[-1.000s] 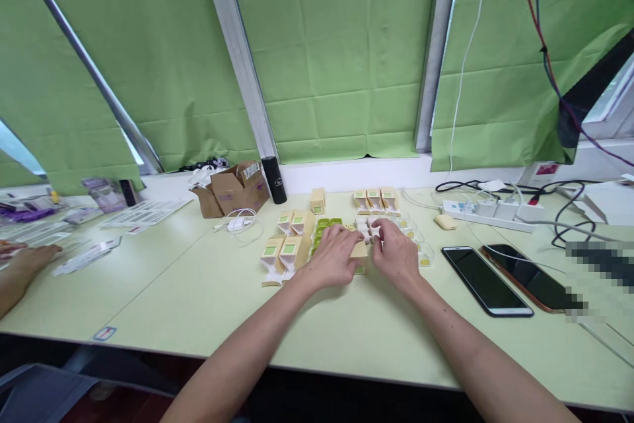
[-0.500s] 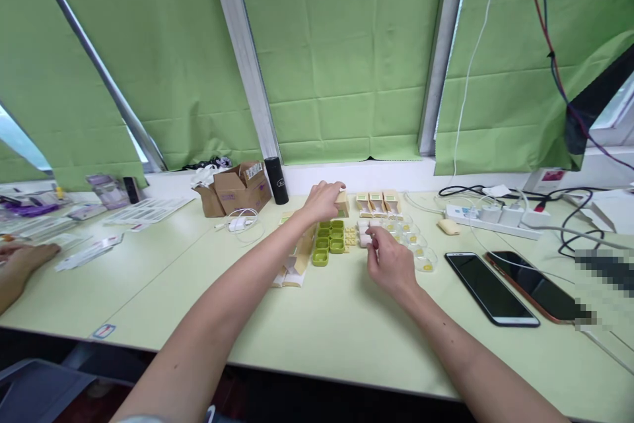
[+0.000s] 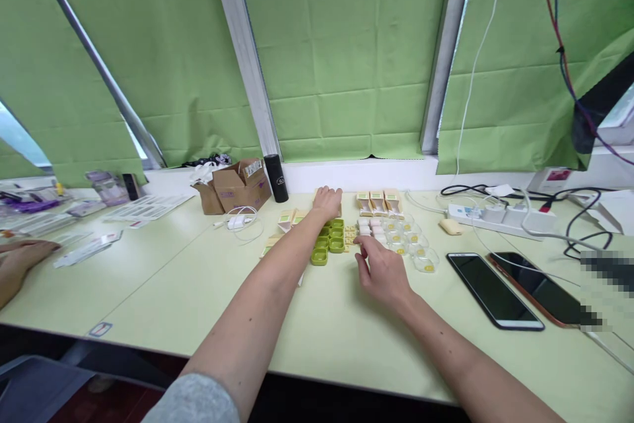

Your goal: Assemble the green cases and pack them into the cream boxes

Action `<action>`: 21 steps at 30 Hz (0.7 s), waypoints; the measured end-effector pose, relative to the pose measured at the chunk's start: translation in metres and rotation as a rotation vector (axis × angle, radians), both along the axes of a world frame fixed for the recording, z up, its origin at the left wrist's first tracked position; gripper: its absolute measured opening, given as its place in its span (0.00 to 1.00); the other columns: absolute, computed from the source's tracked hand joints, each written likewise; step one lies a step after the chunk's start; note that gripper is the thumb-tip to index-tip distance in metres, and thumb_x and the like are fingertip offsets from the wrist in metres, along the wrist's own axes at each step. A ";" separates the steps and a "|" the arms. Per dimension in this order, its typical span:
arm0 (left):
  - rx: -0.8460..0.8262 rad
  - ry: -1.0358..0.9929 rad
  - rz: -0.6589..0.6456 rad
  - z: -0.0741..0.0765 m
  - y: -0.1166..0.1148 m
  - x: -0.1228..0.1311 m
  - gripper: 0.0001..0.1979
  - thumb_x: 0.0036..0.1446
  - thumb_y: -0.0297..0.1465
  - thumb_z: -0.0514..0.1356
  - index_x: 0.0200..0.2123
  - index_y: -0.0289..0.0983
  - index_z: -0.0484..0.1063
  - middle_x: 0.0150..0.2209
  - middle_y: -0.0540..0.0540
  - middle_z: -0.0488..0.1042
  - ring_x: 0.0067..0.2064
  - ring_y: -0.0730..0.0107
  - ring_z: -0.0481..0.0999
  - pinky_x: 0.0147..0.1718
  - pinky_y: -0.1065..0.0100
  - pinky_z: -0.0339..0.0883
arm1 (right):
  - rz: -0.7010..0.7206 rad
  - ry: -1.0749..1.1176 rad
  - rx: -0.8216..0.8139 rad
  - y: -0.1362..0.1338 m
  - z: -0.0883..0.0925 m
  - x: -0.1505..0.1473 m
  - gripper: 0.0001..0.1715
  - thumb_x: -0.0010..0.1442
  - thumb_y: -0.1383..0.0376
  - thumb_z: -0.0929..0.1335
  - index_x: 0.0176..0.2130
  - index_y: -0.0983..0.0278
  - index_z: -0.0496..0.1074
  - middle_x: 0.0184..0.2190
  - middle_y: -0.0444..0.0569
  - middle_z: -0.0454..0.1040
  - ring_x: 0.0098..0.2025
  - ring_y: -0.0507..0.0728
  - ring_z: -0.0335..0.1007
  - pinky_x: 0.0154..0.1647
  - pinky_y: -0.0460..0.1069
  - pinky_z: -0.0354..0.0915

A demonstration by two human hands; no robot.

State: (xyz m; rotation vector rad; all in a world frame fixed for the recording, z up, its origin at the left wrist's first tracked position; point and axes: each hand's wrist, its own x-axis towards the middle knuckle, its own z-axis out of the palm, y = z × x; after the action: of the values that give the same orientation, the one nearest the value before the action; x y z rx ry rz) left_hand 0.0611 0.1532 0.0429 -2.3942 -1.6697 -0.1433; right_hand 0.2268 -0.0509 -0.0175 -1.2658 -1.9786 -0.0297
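Behind the green square cups (image 3: 319,257), my left hand (image 3: 327,202) is closed over a small cream box (image 3: 316,197), which it mostly covers. My right hand (image 3: 381,268) is lower and to the right, its fingers bent and closed, fingertips at the edge of the small yellow pieces (image 3: 349,235). Whatever those fingertips hold is too small to make out. Small white and pale pink blocks (image 3: 378,230) stand just beyond the right hand. Clear round cups with yellow inside (image 3: 424,260) sit to its right. My left forearm partly hides more cream boxes (image 3: 286,220).
Cream boxes (image 3: 377,204) stand in a row at the back. A cardboard box (image 3: 242,189) and a black bottle (image 3: 276,179) are at the wall. Two phones (image 3: 493,291) and a white power strip (image 3: 500,215) with cables lie right. Another person's hand (image 3: 30,255) is far left.
My left hand has shifted slightly down, its forearm now covering more of the left cream boxes. My right hand has moved left, from the pale blocks to the small yellow pieces.
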 end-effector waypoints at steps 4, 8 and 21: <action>-0.011 0.020 0.029 -0.009 0.001 0.002 0.28 0.56 0.24 0.64 0.60 0.35 0.67 0.55 0.33 0.77 0.64 0.46 0.67 0.67 0.47 0.50 | 0.014 -0.002 -0.007 0.000 0.000 0.000 0.18 0.67 0.69 0.63 0.56 0.60 0.68 0.45 0.52 0.82 0.39 0.59 0.79 0.32 0.50 0.62; 0.013 0.013 0.043 -0.008 -0.007 0.003 0.29 0.56 0.23 0.63 0.62 0.34 0.66 0.62 0.30 0.71 0.68 0.43 0.64 0.68 0.44 0.48 | 0.024 -0.002 -0.001 0.001 -0.001 0.000 0.19 0.68 0.69 0.63 0.56 0.60 0.68 0.46 0.53 0.82 0.38 0.59 0.79 0.32 0.50 0.62; -0.116 -0.109 0.097 -0.014 -0.036 0.013 0.23 0.58 0.27 0.63 0.57 0.30 0.71 0.60 0.27 0.69 0.58 0.44 0.78 0.53 0.56 0.74 | 0.041 -0.015 0.012 -0.002 0.000 -0.004 0.19 0.67 0.69 0.63 0.57 0.61 0.69 0.44 0.52 0.81 0.36 0.59 0.77 0.31 0.50 0.60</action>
State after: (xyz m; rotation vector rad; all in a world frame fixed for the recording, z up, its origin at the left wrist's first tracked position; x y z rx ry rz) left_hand 0.0738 0.1170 0.0286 -2.4215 -1.8886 -0.1677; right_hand 0.2229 -0.0529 -0.0172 -1.2199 -2.0141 -0.0308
